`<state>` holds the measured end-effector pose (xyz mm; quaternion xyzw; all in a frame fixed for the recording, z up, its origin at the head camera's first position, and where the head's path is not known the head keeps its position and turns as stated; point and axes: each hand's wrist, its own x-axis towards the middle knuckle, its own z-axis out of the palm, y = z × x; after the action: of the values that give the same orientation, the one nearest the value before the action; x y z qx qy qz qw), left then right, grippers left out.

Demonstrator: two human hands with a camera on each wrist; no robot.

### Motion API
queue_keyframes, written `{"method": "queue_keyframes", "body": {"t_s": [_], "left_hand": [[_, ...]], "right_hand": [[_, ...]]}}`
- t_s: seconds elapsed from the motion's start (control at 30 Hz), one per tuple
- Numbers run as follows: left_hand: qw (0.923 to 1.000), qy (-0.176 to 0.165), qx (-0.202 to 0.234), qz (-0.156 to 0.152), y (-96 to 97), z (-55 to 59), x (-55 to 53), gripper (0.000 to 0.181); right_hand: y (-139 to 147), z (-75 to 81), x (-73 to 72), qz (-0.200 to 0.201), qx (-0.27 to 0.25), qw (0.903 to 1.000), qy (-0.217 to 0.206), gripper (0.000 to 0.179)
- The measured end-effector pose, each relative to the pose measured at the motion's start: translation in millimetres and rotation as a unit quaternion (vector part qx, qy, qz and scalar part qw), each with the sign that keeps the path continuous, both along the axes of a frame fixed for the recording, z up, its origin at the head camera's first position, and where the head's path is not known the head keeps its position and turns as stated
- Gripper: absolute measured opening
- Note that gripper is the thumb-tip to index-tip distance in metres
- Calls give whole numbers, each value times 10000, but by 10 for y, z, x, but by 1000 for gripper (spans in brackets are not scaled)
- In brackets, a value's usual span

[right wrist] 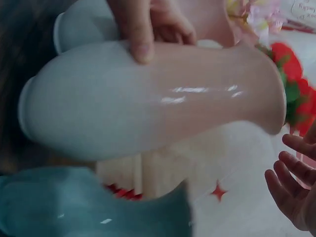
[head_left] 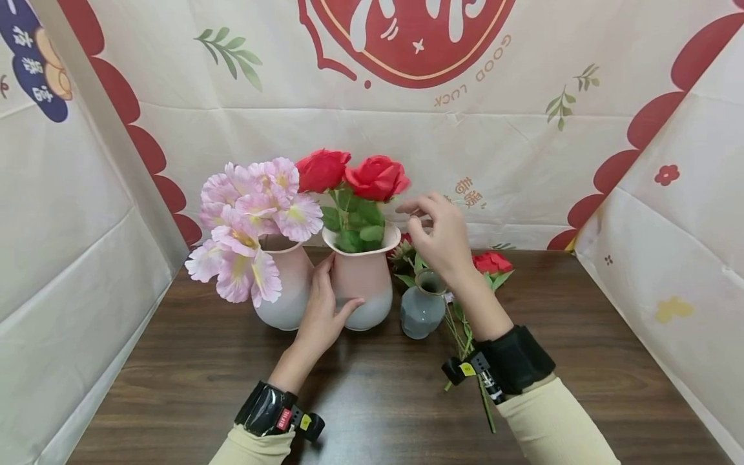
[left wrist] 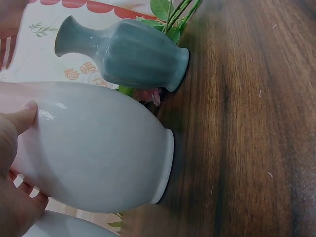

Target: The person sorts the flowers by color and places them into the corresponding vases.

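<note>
In the head view, a pink-and-white vase (head_left: 361, 284) with a flared rim stands upright, two red roses (head_left: 378, 177) and green leaves rising from its mouth. My left hand (head_left: 323, 309) holds this vase at its left side, thumb across the front and fingers toward the back. To the right of the roses, my right hand (head_left: 444, 239) hovers with loosely bent fingers and nothing in them. The right wrist view shows those fingers (right wrist: 289, 185) spread apart, near the vase's rim. A second pink-and-white vase (head_left: 285, 284), holding pink-and-yellow flowers (head_left: 250, 226), stands just left of my left hand.
A small blue-grey vase (head_left: 422, 313) stands right of the held vase, under my right wrist. Behind and beside it lie green stems (head_left: 485, 400) and another red flower (head_left: 492, 262) on the dark wooden table (head_left: 192, 381). A printed cloth (head_left: 407, 129) hangs behind.
</note>
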<state>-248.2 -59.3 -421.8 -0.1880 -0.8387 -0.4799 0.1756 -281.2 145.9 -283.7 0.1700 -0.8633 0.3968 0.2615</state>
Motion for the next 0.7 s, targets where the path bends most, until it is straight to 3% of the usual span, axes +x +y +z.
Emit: {"method": "queue_keyframes", "body": {"t_s": [0.17,0.7], "left_hand": [[10000,1,18,-12,9,3,4,92],[10000,-3,37,-18,13,1,13,92]], "right_hand": [[177,-136,20,-199,194,9996,-108,29],[570,-241,121,-579,278,9971,-399,23]]}}
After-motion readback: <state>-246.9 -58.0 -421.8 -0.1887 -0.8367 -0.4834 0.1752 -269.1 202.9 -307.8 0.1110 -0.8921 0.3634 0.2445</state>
